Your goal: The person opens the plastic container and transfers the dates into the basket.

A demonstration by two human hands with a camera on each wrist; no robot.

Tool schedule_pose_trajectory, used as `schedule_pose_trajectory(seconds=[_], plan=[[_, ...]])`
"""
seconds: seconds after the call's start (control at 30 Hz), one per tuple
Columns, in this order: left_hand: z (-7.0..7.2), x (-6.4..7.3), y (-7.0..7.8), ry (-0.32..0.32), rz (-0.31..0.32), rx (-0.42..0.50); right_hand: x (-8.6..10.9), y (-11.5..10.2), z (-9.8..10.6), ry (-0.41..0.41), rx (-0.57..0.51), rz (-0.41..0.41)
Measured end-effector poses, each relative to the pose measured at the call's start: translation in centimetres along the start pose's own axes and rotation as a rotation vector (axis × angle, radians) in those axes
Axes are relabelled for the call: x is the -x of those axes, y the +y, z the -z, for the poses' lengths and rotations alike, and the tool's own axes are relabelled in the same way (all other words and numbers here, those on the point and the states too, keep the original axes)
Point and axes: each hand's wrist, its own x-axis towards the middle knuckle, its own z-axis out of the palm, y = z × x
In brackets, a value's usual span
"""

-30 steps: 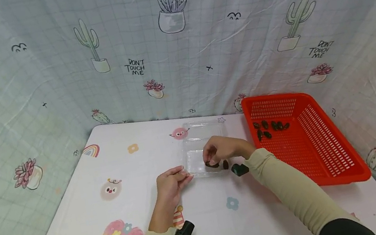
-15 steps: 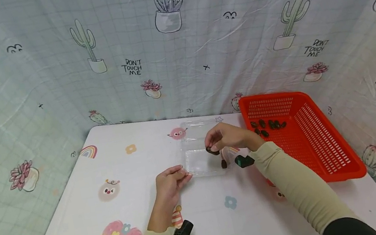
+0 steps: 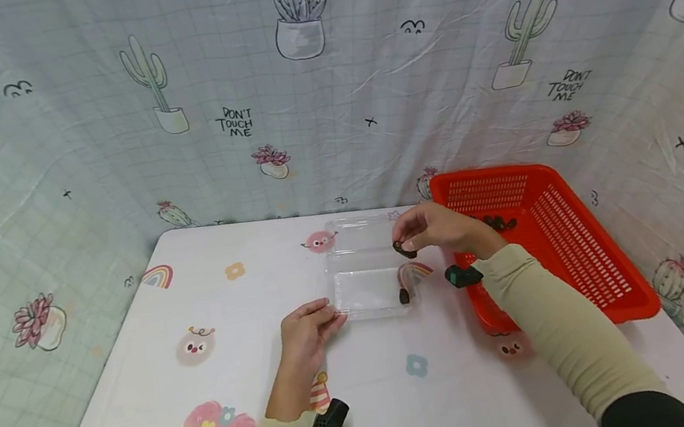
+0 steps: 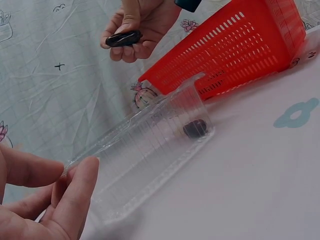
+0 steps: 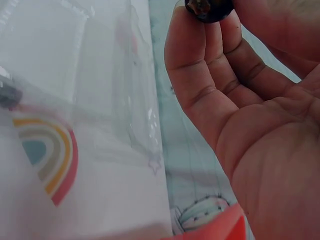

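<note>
My left hand (image 3: 307,338) pinches the front left rim of a clear plastic container (image 3: 366,293), whose hinged lid (image 3: 359,233) lies open at the back. My right hand (image 3: 439,227) pinches a dark, glossy, oval piece (image 3: 405,249) between thumb and fingers, above the container's right side. In the left wrist view this piece (image 4: 123,38) is long and blackish; the right wrist view shows a brown scar at its end (image 5: 201,7). Another dark oval piece (image 3: 404,296) sits inside the container at its right end. Its exact kind cannot be told.
A red slotted plastic basket (image 3: 583,239) stands at the right of the white printed tabletop (image 3: 239,369). Several dark oval pieces (image 3: 500,223) lie in it, partly hidden by my right arm. A patterned curtain (image 3: 265,89) hangs behind the table.
From low inside the container, my right hand has risen and moved right toward the basket, carrying the dark oval piece. My left hand keeps its hold on the rim.
</note>
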Motion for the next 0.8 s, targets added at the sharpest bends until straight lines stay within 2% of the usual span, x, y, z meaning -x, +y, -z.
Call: schedule_pose_trajectory(seconds=[0.23,0.8], plan=[[-0.2,0.1,0.2,0.009,0.008,0.003,1.1,0.7,1.9,0.063,0.024,0.003],[-0.4,0.0,0.1,0.027,0.013,-0.012,4.1,3.2,5.8,0.19,-0.029,-0.091]])
